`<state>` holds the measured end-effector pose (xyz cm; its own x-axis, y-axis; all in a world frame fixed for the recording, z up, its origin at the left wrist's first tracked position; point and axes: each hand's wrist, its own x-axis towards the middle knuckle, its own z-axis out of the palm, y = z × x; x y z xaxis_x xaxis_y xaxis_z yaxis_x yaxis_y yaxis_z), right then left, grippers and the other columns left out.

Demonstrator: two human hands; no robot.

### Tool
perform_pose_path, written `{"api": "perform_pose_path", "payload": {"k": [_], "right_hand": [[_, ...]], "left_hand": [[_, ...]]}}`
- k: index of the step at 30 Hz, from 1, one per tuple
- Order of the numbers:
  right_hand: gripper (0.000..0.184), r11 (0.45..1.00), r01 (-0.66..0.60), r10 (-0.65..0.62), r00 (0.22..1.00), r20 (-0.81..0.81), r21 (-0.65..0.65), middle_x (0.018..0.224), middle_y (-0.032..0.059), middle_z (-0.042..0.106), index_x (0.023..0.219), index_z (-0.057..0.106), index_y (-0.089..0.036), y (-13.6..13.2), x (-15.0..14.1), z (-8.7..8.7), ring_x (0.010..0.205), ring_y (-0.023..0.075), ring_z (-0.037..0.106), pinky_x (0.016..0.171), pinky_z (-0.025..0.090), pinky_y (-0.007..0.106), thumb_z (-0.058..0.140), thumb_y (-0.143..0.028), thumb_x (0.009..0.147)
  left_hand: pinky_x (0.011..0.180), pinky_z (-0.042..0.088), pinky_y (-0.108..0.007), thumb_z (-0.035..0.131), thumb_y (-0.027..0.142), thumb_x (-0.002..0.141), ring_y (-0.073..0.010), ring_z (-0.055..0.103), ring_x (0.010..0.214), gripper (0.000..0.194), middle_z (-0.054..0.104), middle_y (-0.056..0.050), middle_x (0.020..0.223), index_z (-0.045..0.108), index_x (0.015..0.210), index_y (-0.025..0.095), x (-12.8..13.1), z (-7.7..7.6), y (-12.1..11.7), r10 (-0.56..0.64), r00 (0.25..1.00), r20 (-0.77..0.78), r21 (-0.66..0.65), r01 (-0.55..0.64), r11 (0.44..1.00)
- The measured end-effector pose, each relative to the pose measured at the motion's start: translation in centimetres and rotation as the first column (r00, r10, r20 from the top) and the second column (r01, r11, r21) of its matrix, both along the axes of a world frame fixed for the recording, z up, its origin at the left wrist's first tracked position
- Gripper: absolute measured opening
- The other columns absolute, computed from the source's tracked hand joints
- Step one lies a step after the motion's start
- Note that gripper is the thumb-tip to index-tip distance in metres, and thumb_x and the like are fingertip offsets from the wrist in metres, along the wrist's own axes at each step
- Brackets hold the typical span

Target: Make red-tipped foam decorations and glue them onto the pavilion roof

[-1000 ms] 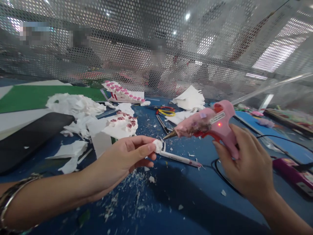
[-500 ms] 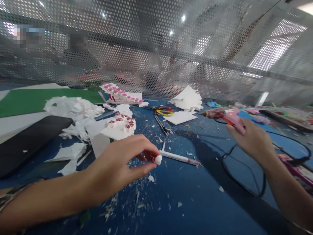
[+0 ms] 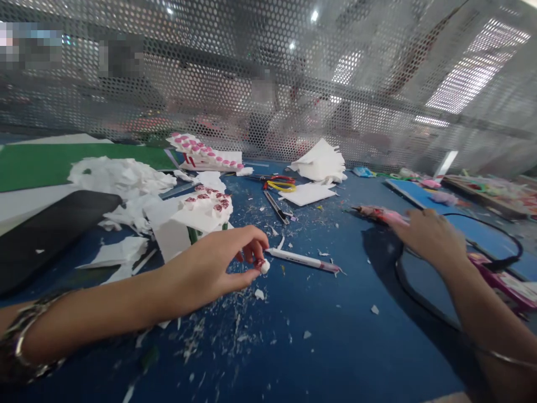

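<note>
Here, at the frame's centre, the left hand (image 3: 229, 260) pinches a small white-and-red piece (image 3: 264, 267); at centre right, the right hand (image 3: 434, 238) meets the rear of a pink glue gun (image 3: 382, 215), though blur hides whether it grips; a white pen (image 3: 302, 259) lies between them on the blue bench (image 3: 335, 347).

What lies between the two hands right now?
In the head view: a white pen near the left hand, the pink glue gun at the right hand, and scattered white scraps.
</note>
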<state>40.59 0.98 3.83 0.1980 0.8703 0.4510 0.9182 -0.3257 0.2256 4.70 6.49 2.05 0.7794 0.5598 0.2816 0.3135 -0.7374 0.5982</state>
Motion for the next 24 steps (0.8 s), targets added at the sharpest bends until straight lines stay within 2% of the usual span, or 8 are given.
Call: {"api": "perform_pose_path", "payload": {"k": [2,5,6,8,10,11,15,24], "right_hand": [[0.033,0.989,-0.148,0.149,0.988,-0.028,0.016,0.096,0.0232,0.060,0.097,0.060,-0.007,-0.1,-2.8,1.4,0.092,0.0285,0.058,0.074,0.046,0.041,0.040,-0.033,0.091],[0.024,0.866,-0.490,0.476,0.869,-0.134,-0.103,0.094,0.0060,0.065,0.095,0.063,-0.022,-0.5,-7.9,3.0,0.088,0.0166,0.060,0.079,0.045,0.028,0.042,-0.035,0.090],[0.025,0.775,-0.618,0.592,0.783,-0.191,-0.135,0.091,0.0019,0.065,0.094,0.063,-0.025,-0.6,-9.6,3.4,0.087,0.0135,0.059,0.078,0.045,0.024,0.041,-0.036,0.091],[0.029,0.400,-0.901,0.781,0.431,-0.452,-0.169,0.088,0.0034,0.063,0.103,0.062,-0.021,-0.5,-12.6,4.0,0.082,0.0118,0.058,0.071,0.045,0.022,0.036,-0.028,0.095],[0.027,0.231,-0.949,0.784,0.313,-0.536,-0.216,0.091,0.0046,0.062,0.106,0.062,-0.017,0.0,-14.9,4.4,0.080,0.0108,0.057,0.070,0.043,0.020,0.038,-0.019,0.094],[0.026,0.179,-0.941,0.766,0.316,-0.560,-0.286,0.095,0.0050,0.062,0.107,0.062,-0.017,0.3,-15.7,4.5,0.082,0.0115,0.057,0.069,0.042,0.021,0.040,-0.018,0.093],[0.021,0.152,-0.887,0.753,0.390,-0.530,-0.437,0.087,0.0025,0.067,0.103,0.065,-0.019,1.6,-17.2,4.8,0.073,0.0134,0.058,0.060,0.038,0.023,0.049,-0.023,0.090],[0.020,0.165,-0.848,0.707,0.458,-0.539,-0.505,0.084,0.0017,0.070,0.100,0.067,-0.022,1.9,-17.5,4.8,0.071,0.0140,0.061,0.058,0.036,0.024,0.052,-0.027,0.089]], "left_hand": [[0.065,0.046,-0.024,0.053,0.022,0.080,-0.0134,0.059,0.071,0.022,0.064,0.000,0.083,0.046,0.101,0.020,0.0,0.0,0.1,-0.002,1.000,0.000,-0.072,0.002,0.997],[0.064,0.046,-0.025,0.054,0.024,0.078,-0.0142,0.060,0.071,0.026,0.064,-0.001,0.082,0.042,0.101,0.020,0.2,-0.2,0.0,-0.031,0.999,0.025,-0.146,0.034,0.989],[0.063,0.046,-0.025,0.054,0.025,0.077,-0.0143,0.060,0.069,0.027,0.064,-0.001,0.081,0.041,0.101,0.020,0.2,-0.3,0.0,-0.039,0.998,0.040,-0.162,0.045,0.986],[0.062,0.046,-0.025,0.054,0.027,0.076,-0.0142,0.060,0.067,0.029,0.063,0.000,0.079,0.040,0.101,0.020,0.3,-0.5,-0.2,-0.060,0.996,0.065,-0.181,0.071,0.981],[0.062,0.046,-0.025,0.054,0.027,0.077,-0.0140,0.060,0.067,0.031,0.063,0.000,0.079,0.039,0.103,0.020,0.3,-0.6,-0.4,-0.086,0.994,0.064,-0.192,0.097,0.977],[0.062,0.046,-0.025,0.054,0.027,0.078,-0.0137,0.060,0.066,0.032,0.063,0.000,0.080,0.038,0.105,0.020,0.3,-0.6,-0.5,-0.097,0.994,0.056,-0.192,0.106,0.976],[0.062,0.046,-0.023,0.054,0.025,0.078,-0.0128,0.060,0.067,0.032,0.063,0.001,0.081,0.040,0.106,0.022,0.1,-0.7,-0.6,-0.110,0.993,0.039,-0.184,0.116,0.976],[0.066,0.046,-0.025,0.055,0.023,0.076,-0.0155,0.063,0.072,0.042,0.067,-0.001,0.079,0.036,0.113,0.018,0.1,-0.4,-0.6,-0.139,0.988,0.073,-0.203,0.151,0.967]]}}
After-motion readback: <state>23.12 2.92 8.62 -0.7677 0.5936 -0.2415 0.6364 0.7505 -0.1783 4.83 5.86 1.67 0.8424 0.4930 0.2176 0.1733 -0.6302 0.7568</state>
